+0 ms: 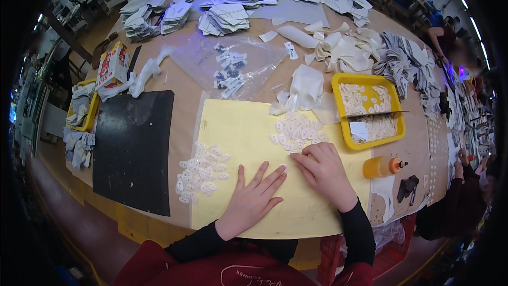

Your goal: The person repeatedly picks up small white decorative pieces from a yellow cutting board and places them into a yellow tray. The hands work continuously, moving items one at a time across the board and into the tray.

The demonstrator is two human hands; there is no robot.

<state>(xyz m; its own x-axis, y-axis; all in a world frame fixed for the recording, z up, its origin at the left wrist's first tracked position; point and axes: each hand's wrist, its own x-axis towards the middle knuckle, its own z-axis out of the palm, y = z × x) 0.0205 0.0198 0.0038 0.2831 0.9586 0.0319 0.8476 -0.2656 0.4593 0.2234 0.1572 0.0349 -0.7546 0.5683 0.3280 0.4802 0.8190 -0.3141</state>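
Note:
A pale yellow sheet [238, 127] lies on the table in front of me. My left hand [253, 202] rests palm down on it, fingers spread, holding nothing. Just below a pile of small white oval pieces with holes [297, 131], my right hand [321, 170] has thumb and fingers drawn together in a pinch. Whatever sits between those fingertips is too small to make out. A second heap of the same oval pieces [200, 173] is scattered along the sheet's left edge, to the left of my left hand.
On the right stand a yellow tray [338, 122] of oval pieces and an orange bottle [382, 167]. A black board [132, 153] lies left. Beyond are a plastic bag with labels [233, 69], stacked cut pieces [225, 19] and white scraps [349, 47]. Another person's hands show at the far edge.

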